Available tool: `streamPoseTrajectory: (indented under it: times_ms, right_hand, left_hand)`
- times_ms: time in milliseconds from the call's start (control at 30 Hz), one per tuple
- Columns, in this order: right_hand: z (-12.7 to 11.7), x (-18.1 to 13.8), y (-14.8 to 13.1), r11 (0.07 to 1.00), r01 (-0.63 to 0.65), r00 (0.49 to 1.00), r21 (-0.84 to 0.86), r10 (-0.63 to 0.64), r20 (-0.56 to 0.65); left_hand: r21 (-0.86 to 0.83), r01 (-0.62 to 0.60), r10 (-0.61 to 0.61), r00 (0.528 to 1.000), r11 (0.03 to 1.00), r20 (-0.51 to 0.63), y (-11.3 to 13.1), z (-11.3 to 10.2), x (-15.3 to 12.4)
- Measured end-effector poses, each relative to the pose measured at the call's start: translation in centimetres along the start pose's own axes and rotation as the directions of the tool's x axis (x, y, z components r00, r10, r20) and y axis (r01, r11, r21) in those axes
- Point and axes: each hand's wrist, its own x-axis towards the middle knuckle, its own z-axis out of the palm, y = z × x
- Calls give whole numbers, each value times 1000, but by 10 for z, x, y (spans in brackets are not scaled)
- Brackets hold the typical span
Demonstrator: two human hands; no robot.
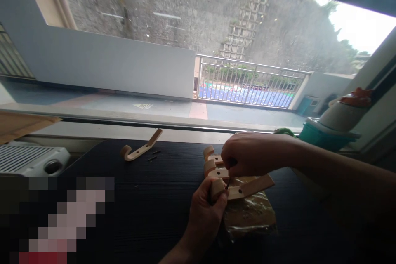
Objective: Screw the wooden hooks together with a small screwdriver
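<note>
My left hand (206,210) is closed on the curled end of a pale wooden hook (256,186), which has dark holes along its flat part. Over that hook, my right hand (239,154) pinches a thin dark screw (228,183), its tip at the hole near my left thumb. Two more wooden hooks (219,173) lie just behind, partly covered by my right hand. Under the held hook sits a brown packet in clear plastic (250,216). Another wooden hook (139,152) lies apart at the left, with two dark screws (153,158) beside it.
Everything rests on a dark wood-grain table (148,206). A window with a sill (192,135) runs behind it. At the right stands a green container (324,136) with a pale object in it. A white slatted unit (34,159) is at the left. The lower left is pixelated.
</note>
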Motion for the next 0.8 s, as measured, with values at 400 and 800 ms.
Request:
streamPoseTrajectory:
  times_ms: [400,800]
  right_hand:
    - [-14,-13,-7,996,-67,998,-53,67,-4]
    - [-10,-14,-4,998,-41,998,-48,39,-53]
  left_hand:
    - [8,3,-3,1000,1000,0,1,0,0]
    - [14,-7,7,1000,1000,6,1,-1,-1]
